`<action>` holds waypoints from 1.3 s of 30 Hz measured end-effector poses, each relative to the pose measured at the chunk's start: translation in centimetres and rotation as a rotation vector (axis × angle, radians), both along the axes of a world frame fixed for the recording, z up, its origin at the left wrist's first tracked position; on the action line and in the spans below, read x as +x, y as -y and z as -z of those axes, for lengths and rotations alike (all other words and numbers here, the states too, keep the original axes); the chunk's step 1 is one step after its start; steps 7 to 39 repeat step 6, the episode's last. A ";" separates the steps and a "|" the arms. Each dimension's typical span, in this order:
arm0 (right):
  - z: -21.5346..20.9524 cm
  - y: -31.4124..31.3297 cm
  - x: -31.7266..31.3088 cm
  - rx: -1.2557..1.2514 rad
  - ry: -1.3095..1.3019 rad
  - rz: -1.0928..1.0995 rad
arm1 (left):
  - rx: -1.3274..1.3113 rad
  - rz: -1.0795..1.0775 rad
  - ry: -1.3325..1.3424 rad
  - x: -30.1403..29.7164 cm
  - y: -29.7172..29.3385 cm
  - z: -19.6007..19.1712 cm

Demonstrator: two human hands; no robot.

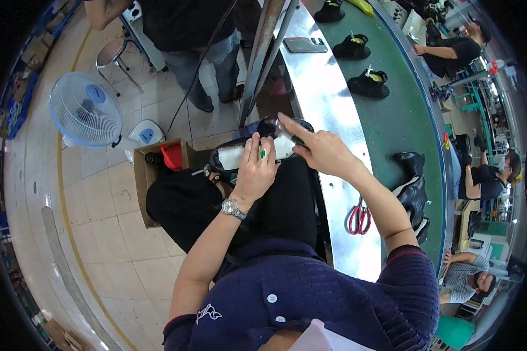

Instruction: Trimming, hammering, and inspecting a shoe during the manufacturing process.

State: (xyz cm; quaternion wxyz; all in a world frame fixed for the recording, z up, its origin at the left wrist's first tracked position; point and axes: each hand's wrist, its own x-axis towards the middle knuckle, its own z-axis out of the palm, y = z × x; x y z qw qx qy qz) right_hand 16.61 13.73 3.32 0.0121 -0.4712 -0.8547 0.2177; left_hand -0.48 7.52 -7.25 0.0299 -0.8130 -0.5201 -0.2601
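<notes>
A black shoe [231, 157] with a white underside lies across my lap, bottom up. My left hand [257, 168], with a green-stoned ring and a wristwatch [232, 207], presses over its white part with fingers together, holding it. From the right, my right hand [328, 153] reaches to the shoe's other end, index finger stretched forward, the other fingers curled. It grips a dark, partly shiny object [270, 127] whose kind I cannot make out. Red-handled scissors [360, 217] lie on the metal ledge by my right forearm.
Black shoes [369, 83] stand on the green belt [401, 126] at my right; a phone [305, 45] rests on the metal ledge [334, 99]. At left are a cardboard box [148, 199] with a red container [171, 157], a fan [86, 110] and a stool [112, 52]. Co-workers are nearby.
</notes>
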 end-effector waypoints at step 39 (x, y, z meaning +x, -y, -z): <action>3.3 0.7 0.6 -0.026 0.038 0.015 | 0.014 -0.015 -0.036 0.7 -0.4 0.1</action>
